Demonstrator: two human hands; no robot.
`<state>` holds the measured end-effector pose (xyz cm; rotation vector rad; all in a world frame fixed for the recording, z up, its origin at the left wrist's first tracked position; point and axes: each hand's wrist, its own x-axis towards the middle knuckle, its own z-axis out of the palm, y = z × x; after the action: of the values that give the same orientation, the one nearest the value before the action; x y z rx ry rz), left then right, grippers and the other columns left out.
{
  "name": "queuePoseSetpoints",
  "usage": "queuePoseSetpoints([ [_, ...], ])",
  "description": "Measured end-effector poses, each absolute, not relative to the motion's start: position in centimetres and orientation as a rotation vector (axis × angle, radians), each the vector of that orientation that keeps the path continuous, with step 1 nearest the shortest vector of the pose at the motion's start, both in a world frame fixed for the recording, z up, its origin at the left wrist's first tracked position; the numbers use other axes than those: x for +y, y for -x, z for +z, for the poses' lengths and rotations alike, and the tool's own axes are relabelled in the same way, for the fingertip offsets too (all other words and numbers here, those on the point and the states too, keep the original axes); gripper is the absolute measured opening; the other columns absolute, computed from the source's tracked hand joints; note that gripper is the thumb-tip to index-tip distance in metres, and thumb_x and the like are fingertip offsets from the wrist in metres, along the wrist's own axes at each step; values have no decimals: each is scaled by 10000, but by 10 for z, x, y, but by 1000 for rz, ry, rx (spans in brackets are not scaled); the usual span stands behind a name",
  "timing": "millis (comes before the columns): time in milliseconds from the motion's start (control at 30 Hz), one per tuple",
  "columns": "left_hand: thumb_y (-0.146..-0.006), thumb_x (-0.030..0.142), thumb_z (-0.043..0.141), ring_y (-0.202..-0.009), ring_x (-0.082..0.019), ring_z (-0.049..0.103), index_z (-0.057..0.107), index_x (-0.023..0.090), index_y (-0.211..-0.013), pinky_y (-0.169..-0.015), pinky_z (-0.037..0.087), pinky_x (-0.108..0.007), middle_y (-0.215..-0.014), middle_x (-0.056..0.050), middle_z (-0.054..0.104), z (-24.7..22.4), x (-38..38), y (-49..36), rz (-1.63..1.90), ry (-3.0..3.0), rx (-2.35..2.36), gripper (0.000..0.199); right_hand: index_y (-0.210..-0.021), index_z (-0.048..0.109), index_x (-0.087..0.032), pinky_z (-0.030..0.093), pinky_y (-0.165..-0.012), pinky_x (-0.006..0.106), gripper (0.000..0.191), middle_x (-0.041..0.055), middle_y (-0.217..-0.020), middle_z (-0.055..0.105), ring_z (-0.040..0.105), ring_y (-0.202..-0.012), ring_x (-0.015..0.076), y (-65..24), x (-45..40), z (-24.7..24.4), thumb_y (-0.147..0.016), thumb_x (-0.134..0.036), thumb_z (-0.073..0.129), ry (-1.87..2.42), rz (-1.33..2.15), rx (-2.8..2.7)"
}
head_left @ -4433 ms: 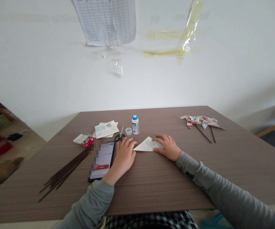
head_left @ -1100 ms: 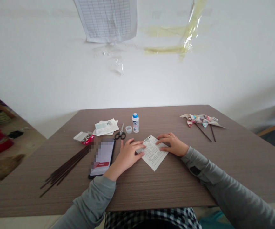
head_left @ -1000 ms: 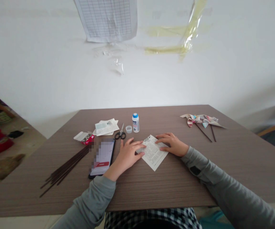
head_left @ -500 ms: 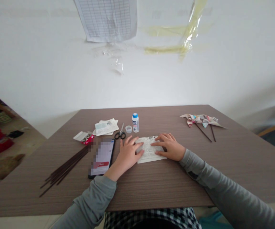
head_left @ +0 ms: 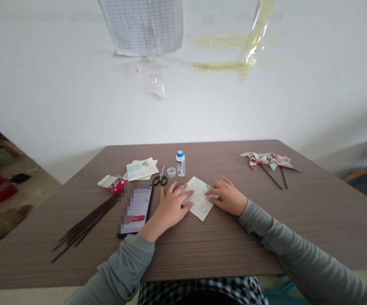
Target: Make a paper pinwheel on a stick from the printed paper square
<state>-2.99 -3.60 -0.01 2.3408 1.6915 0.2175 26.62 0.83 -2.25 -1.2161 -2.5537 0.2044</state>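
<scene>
A square sheet of printed paper (head_left: pixel 199 199) lies flat on the table, turned so that one corner points toward me. My left hand (head_left: pixel 172 203) rests at its left corner, fingers spread and thumb and fingertips touching the sheet. At the right corner, my right hand (head_left: pixel 228 195) lies with fingers loosely bent and apart, its fingertips on the paper and covering part of that corner. Just beyond my left hand are black-handled scissors (head_left: pixel 160 179), a small translucent cap (head_left: pixel 171 172) and a white bottle with a blue top (head_left: pixel 180 164).
A phone (head_left: pixel 137 212) lies left of my left hand, beside a bundle of thin brown sticks (head_left: pixel 86 224). Behind them are an open red-and-white box (head_left: pixel 115 184) and several paper pieces (head_left: pixel 142 169). Paper pinwheels on sticks (head_left: pixel 271 161) lie at the right. A white wall (head_left: pixel 221 110) borders the table's back.
The paper has turned from lying square to me to a diamond position. My right fingers have drawn in slightly at its right corner; my left hand has barely moved.
</scene>
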Motion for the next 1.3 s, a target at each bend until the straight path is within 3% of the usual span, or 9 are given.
queuePoseSetpoints([
  [100,-1303,352,712,-1966,-518,447,811,409,-1817,-1558,273,-986,-2036,-107,633,-4,-33,32,197,-2348,1644,526,-1328,1015,-297,672,-1304,604,202,116,-1205,905,864,-1222,349,-269,13,-29,-1190,-253,874,1111,205,-2544],
  [167,-1308,356,696,-1964,-512,455,805,415,-1822,-1556,274,-988,-2038,-106,630,-7,-32,33,192,-2348,1626,529,-1375,997,-297,720,-1241,560,247,134,-1306,929,881,-1280,355,-270,16,-34,-1179,-217,870,1030,209,-2527],
  [300,-1296,429,737,-1963,-524,457,805,436,-1822,-1561,260,-985,-2039,-102,628,-8,-32,35,203,-2366,1625,531,-1468,965,-304,733,-1310,585,374,151,-1561,926,887,-1441,356,-270,19,-39,-1166,-141,816,885,276,-2513],
  [500,-1269,517,761,-1992,-528,401,740,434,-1883,-1573,241,-964,-2081,-114,566,-7,-36,37,184,-2377,1570,620,-1395,990,-308,735,-1335,606,331,143,-1550,949,909,-1453,375,-274,23,-36,-1147,-139,851,877,426,-2470],
  [767,-1224,526,825,-2016,-532,341,680,240,-1940,-1620,211,-879,-2133,-220,415,6,-44,33,156,-2393,1462,784,-1330,1013,-297,747,-1323,579,322,143,-1552,964,921,-1450,369,-279,26,-37,-1097,-99,912,862,464,-2442],
  [867,-1195,463,871,-1992,-496,419,737,265,-1889,-1627,217,-855,-2102,-189,492,10,-44,32,173,-2385,1427,734,-1288,1015,-322,746,-1314,619,290,118,-1517,981,912,-1439,370,-279,29,-39,-1096,-126,923,833,471,-2442],
  [1067,-1212,409,858,-1931,-456,545,804,292,-1833,-1642,237,-783,-2012,-169,632,11,-40,37,212,-2362,1392,634,-1224,1033,-353,767,-1265,587,276,100,-1456,1000,939,-1331,370,-282,27,-38,-1109,-142,897,847,562,-2419],
  [1200,-1135,487,995,-1949,-489,504,775,300,-1860,-1619,204,-861,-2021,-197,604,8,-34,43,176,-2354,1338,781,-1247,1036,-358,761,-1269,590,220,118,-1485,988,930,-1350,396,-286,30,-40,-1050,-261,1048,830,629,-2434],
  [1300,-1058,549,1084,-1963,-501,475,780,284,-1852,-1621,166,-873,-2028,-225,589,5,-30,46,139,-2330,1333,891,-1302,1026,-325,723,-1328,645,409,142,-1557,958,903,-1411,413,-288,34,-43,-944,-438,1190,774,661,-2475],
])
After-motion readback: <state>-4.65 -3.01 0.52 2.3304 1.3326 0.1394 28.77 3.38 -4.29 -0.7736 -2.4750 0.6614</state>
